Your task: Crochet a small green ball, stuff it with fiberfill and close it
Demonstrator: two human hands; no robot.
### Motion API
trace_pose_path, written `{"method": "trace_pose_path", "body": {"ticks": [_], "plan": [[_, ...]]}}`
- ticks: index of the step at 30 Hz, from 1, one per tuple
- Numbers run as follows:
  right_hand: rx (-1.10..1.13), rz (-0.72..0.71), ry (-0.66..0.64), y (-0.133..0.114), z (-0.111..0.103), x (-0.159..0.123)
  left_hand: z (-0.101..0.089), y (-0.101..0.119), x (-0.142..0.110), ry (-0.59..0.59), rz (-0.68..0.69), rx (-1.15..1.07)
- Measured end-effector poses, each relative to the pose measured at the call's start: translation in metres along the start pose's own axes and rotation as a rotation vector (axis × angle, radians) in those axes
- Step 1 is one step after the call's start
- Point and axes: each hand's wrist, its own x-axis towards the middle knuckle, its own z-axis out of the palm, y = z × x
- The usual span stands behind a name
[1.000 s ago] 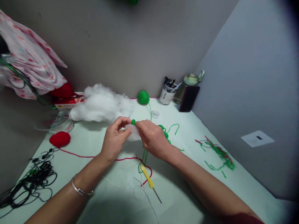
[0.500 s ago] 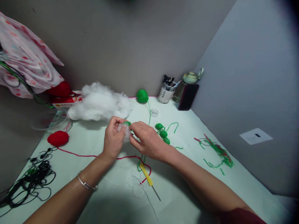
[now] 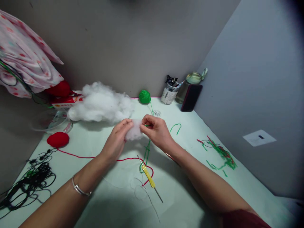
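Note:
My left hand [image 3: 117,139] and my right hand [image 3: 156,131] meet above the table's middle, both pinching a small tuft of white stuffing [image 3: 134,132]. A bit of green yarn piece [image 3: 146,125] peeks out at my right fingertips, and green yarn [image 3: 147,150] hangs from it to the table. A yellow-handled crochet hook [image 3: 149,177] lies on the table below my hands, over a loop of red yarn [image 3: 104,158]. A silver bracelet is on my left wrist.
A big heap of white stuffing [image 3: 99,103] lies behind my hands. A green yarn ball [image 3: 144,96], a jar of tools [image 3: 169,91], a bottle and a dark phone [image 3: 188,97] stand at the back. Red crochet piece [image 3: 57,139], black cords [image 3: 28,180] left; yarn scraps [image 3: 222,155] right.
The tuft between my hands has been pulled wider and now hides most of the small green piece. My right hand has shifted over the green crochet bits on the table.

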Motion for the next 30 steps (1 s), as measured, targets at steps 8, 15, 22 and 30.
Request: {"method": "trace_pose_path", "body": {"ticks": [8, 15, 22, 30], "plan": [[-0.187, -0.083, -0.065, -0.015, -0.007, -0.007, -0.007, 0.002, 0.006, -0.121, -0.093, 0.043], [0.019, 0.067, -0.278, -0.027, -0.011, -0.008, -0.012, -0.004, 0.007, -0.013, 0.061, 0.232], [0.083, 0.051, -0.148, -0.020, 0.006, -0.012, -0.003, -0.011, 0.001, 0.119, 0.232, 0.306], [-0.136, 0.014, 0.032, -0.010, -0.004, -0.006, -0.007, 0.007, -0.002, -0.116, 0.034, 0.129]]}}
